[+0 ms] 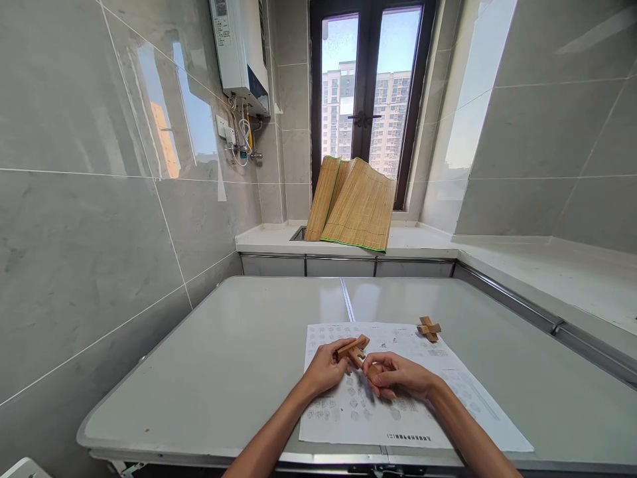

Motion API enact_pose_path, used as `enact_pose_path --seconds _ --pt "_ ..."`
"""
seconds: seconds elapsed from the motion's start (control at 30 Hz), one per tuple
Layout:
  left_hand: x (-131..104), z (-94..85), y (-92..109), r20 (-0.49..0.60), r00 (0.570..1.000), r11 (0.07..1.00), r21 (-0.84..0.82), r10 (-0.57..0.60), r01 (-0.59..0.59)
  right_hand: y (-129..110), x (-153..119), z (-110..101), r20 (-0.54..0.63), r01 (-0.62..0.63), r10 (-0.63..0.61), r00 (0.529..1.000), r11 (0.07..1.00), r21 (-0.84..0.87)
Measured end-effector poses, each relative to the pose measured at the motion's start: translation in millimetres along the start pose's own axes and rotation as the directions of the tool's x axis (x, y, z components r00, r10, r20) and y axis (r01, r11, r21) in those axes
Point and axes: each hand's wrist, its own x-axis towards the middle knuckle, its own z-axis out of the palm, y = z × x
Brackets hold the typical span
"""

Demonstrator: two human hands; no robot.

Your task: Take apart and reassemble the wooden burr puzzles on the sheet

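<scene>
My left hand [326,368] is closed on notched wooden puzzle pieces [356,346], which appear joined crosswise above the paper. Close by on the right, my right hand [401,375] has its fingers pinched around the lower end of the wood; whether that is a separate piece cannot be made out. Under both hands lies a large white instruction sheet [358,435], printed with rows of small diagrams. A second wooden puzzle cluster [428,328], made of crossed bars, rests at the sheet's upper right edge, apart from my hands.
The white folding table [209,372] has a seam down its middle. Behind it, a bamboo mat [358,206] leans on the white counter [423,234] before the window. A water heater [241,53] hangs on the left tiled wall; a ledge [562,272] runs along the right.
</scene>
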Motion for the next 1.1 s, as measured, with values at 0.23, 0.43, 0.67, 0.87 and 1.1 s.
enact_pose_path --seconds 0.23,0.43,0.67,0.87,1.1 --pt "1.0 -1.4 4.1 -0.012 1.000 0.992 -0.124 -0.021 0.020 -0.7 0.0 0.3 -0.023 0.030 -0.031 0.999 0.999 -0.034" --pt "0.7 -2.9 5.1 -0.012 1.000 0.972 -0.235 -0.019 0.015 -2.3 1.2 1.3 -0.034 0.048 -0.051 0.998 0.995 -0.084" --pt "0.8 -2.6 3.9 -0.005 1.000 0.955 -0.295 -0.009 0.007 -0.3 2.2 2.6 -0.065 0.052 -0.058 0.996 0.994 -0.101" --pt "2.8 -1.5 -0.2 -0.057 0.998 0.920 -0.391 0.002 -0.024 2.5 4.6 2.3 -0.118 0.080 -0.090 0.989 0.993 -0.087" --pt "2.7 -0.4 -1.9 -0.076 0.997 0.922 -0.386 -0.014 -0.016 1.9 7.8 4.9 -0.164 0.083 -0.094 0.982 0.994 -0.071"
